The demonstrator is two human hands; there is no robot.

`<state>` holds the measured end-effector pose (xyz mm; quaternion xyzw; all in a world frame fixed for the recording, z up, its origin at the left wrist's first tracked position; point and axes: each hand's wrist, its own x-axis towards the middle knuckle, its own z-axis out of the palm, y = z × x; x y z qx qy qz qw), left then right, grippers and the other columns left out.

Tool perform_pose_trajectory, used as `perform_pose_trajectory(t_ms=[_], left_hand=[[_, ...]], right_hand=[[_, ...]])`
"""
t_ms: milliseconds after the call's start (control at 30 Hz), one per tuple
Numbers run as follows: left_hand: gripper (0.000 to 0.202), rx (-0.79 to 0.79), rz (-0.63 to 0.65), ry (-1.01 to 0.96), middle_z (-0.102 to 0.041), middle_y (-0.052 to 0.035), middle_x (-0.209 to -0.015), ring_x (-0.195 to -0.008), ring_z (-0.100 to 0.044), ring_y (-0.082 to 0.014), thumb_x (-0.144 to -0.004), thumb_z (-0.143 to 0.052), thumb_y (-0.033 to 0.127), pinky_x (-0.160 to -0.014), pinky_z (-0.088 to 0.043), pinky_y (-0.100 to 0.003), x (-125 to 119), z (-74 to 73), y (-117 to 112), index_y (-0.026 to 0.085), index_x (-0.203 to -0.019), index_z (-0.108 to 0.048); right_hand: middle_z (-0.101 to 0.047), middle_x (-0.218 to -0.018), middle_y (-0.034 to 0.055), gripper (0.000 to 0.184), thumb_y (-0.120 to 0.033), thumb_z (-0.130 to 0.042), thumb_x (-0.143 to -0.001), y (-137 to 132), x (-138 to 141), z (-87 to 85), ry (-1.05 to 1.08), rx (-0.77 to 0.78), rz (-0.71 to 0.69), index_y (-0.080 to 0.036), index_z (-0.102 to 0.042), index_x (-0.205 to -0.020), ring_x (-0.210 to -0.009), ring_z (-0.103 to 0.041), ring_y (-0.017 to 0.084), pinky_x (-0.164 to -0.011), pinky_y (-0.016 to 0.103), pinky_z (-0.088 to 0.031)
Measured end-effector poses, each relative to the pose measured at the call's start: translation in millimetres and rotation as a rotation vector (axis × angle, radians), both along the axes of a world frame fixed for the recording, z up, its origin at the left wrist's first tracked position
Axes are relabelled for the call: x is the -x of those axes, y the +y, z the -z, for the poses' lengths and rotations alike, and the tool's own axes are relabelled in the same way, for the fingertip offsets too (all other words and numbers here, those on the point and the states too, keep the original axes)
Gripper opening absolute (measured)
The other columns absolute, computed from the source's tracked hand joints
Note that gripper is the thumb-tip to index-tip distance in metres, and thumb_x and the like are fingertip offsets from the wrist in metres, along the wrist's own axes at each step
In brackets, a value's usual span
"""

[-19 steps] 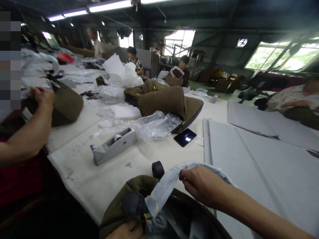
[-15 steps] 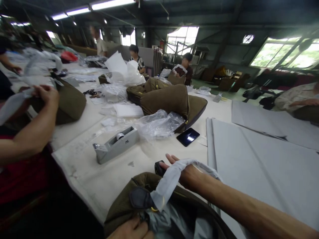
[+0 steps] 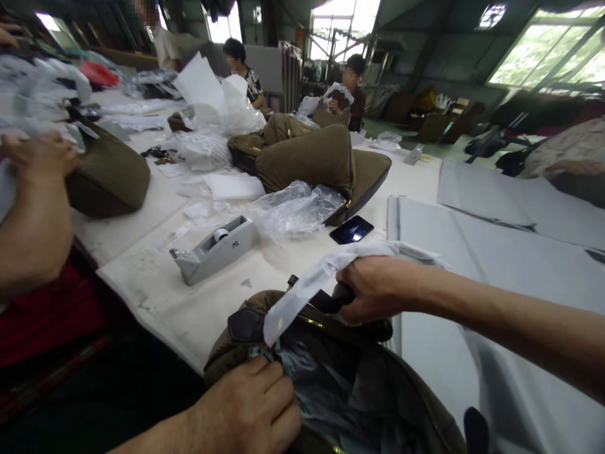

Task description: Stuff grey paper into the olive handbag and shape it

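Olive-green fabric bag (image 3: 224, 356) at near edge of white-covered bench (image 3: 149, 287), mouth open, gold-toned metal zip (image 3: 309, 321) not yet shut. White-wrapped arched handle (image 3: 305, 287) looks covered, approx. all visible length. R hand (image 3: 375, 287): grip closed round flat black strap (image 3: 326, 301). L hand (image 3: 258, 403): grip pinching bag rim.

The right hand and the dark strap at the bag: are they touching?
Touching: the head view shows the right hand closed around the dark strap, with no gap.

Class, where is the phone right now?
In the head view, the phone lies on the table, just right of the clear plastic, beyond the right hand.
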<state>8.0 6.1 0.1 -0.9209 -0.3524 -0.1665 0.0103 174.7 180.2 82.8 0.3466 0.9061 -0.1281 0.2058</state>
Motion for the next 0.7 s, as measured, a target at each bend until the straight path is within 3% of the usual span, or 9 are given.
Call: perform_pose_trajectory(t_ms=[100,200,267,367,500,600,667,700], left_hand=[[0.014,-0.070,0.019,-0.006,-0.052,-0.0016,-0.063,-0.055,-0.045,-0.0160,-0.082,-0.046,0.009,-0.050,-0.031,-0.033,-6,2.8,8,0.017,-0.075,-0.055],[0.012,-0.076,0.037,0.023,-0.053,-0.0021,-0.068,-0.062,-0.046,-0.0163,-0.082,-0.047,0.008,-0.054,-0.033,-0.033,-9,0.0,17,0.017,-0.083,-0.056],[0.013,-0.071,0.070,0.015,-0.053,-0.0023,-0.070,-0.063,-0.046,-0.0165,-0.083,-0.046,0.009,-0.055,-0.033,-0.034,-8,-2.7,21,0.017,-0.085,-0.056],[0.012,-0.132,0.112,-0.004,-0.051,-0.0019,-0.067,-0.060,-0.043,-0.0157,-0.084,-0.046,0.009,-0.052,-0.030,-0.033,-1,-3.4,22,0.016,-0.082,-0.056],[0.011,-0.131,0.109,-0.005,-0.051,-0.0024,-0.066,-0.059,-0.044,-0.0159,-0.087,-0.046,0.013,-0.052,-0.031,-0.032,9,-1.8,14,0.015,-0.085,-0.057],[0.020,-0.038,0.110,-0.078,-0.055,-0.0049,-0.072,-0.065,-0.049,-0.0179,-0.091,-0.045,0.029,-0.057,-0.040,-0.033,9,-7.1,7,0.015,-0.086,-0.057],[0.019,-0.109,-0.013,-0.110,-0.060,-0.0103,-0.092,-0.084,-0.054,-0.0220,-0.087,-0.052,0.027,-0.072,-0.046,-0.036,6,-14.1,8,0.014,-0.101,-0.058],[0.029,-0.157,-0.128,-0.092,-0.058,-0.0135,-0.107,-0.098,-0.054,-0.0258,-0.084,-0.057,0.021,-0.081,-0.045,-0.040,4,-17.9,10,0.014,-0.112,-0.055]], right_hand=[[-0.057,-0.058,0.0018,0.024,-0.040,-0.061,-0.065,-22,-4,-38.9,0.056,-0.010,0.097,-0.018,-0.064,-0.072,-0.050,-0.051,0.015,-0.043,0.024,-0.032],[-0.058,-0.060,0.0012,0.020,-0.039,-0.060,-0.068,-48,-4,-48.2,0.198,-0.106,0.140,-0.019,-0.061,-0.073,-0.053,-0.051,0.015,-0.045,0.025,-0.028],[-0.061,-0.066,0.0023,0.021,-0.038,-0.060,-0.071,-62,-6,-37.4,0.264,-0.125,0.122,-0.020,-0.059,-0.080,-0.059,-0.055,0.018,-0.049,0.026,-0.029],[-0.065,-0.080,0.0058,0.027,-0.034,-0.059,-0.075,-79,-17,-4.0,0.365,-0.007,0.085,-0.018,-0.056,-0.096,-0.072,-0.060,0.021,-0.058,0.027,-0.036],[-0.065,-0.103,0.0131,0.053,-0.023,-0.058,-0.076,-98,-37,37.4,0.368,0.201,-0.043,-0.013,-0.043,-0.126,-0.087,-0.062,0.024,-0.069,0.030,-0.044],[-0.066,-0.100,0.0090,0.045,-0.025,-0.053,-0.081,-111,-44,44.4,0.309,0.335,-0.086,-0.020,-0.046,-0.125,-0.084,-0.064,0.024,-0.065,0.029,-0.045],[-0.067,-0.096,0.0053,0.037,-0.026,-0.050,-0.083,-117,-43,41.5,0.325,0.350,-0.105,-0.024,-0.050,-0.120,-0.078,-0.064,0.022,-0.060,0.027,-0.044],[-0.067,-0.094,0.0045,0.036,-0.024,-0.049,-0.082,-118,-41,40.5,0.331,0.322,-0.133,-0.024,-0.051,-0.118,-0.075,-0.064,0.020,-0.058,0.027,-0.043]])
